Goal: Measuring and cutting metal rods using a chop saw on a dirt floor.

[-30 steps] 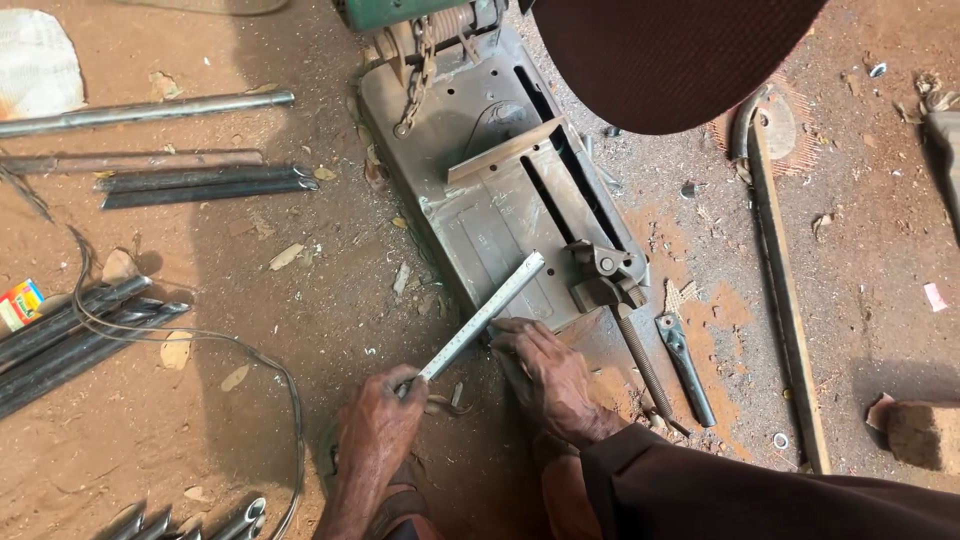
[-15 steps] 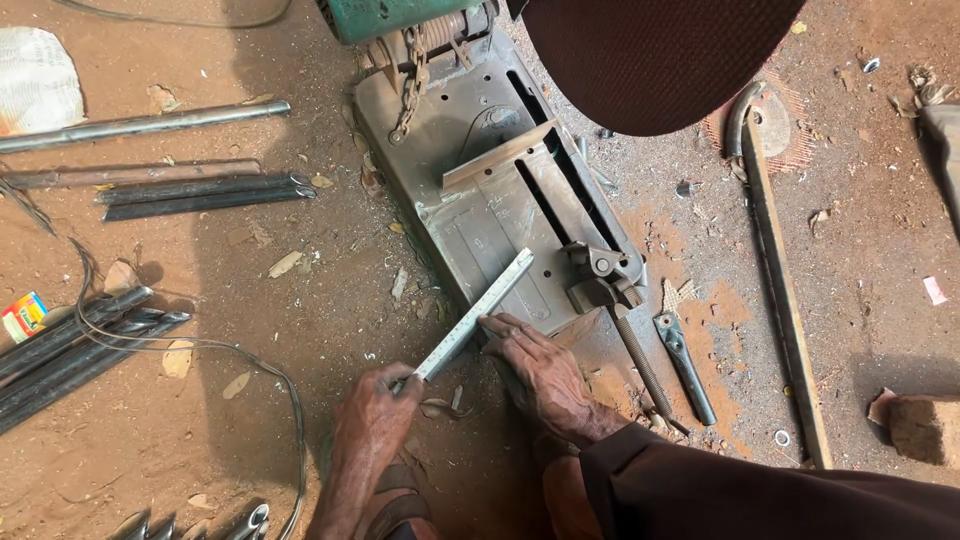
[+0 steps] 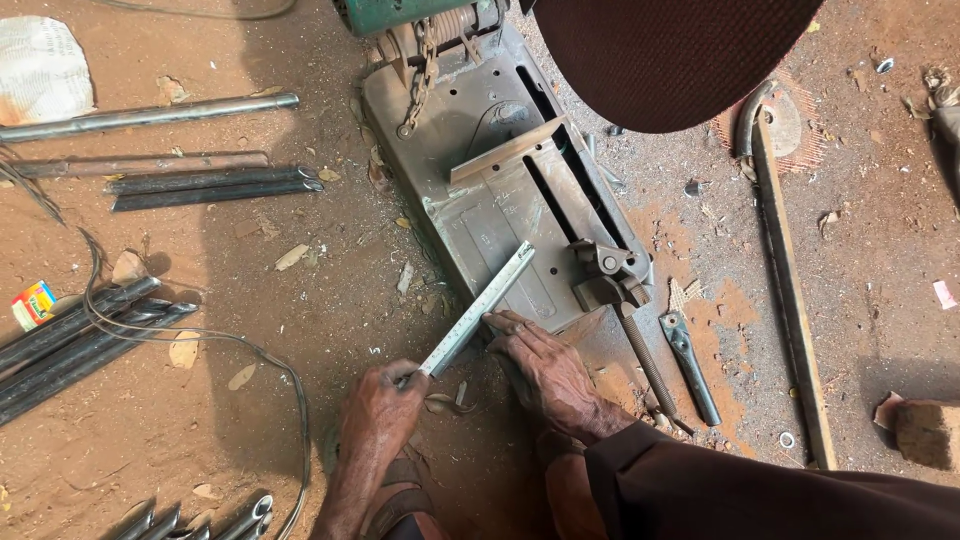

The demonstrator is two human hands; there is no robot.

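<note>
Barely shifted, left hand (image 3: 375,410) still grasps the flat steel ruler (image 3: 478,310); right hand (image 3: 545,365), grip released, steadies it on the grey saw base (image 3: 480,215); it could skew if pressure eases.

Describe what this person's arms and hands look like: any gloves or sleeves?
No gloves: both hands are bare. The left hand comes off a bare forearm with no sleeve in view. The right hand emerges from a long dark maroon sleeve that reaches the wrist. No rings, watch or bands show on either.
</note>
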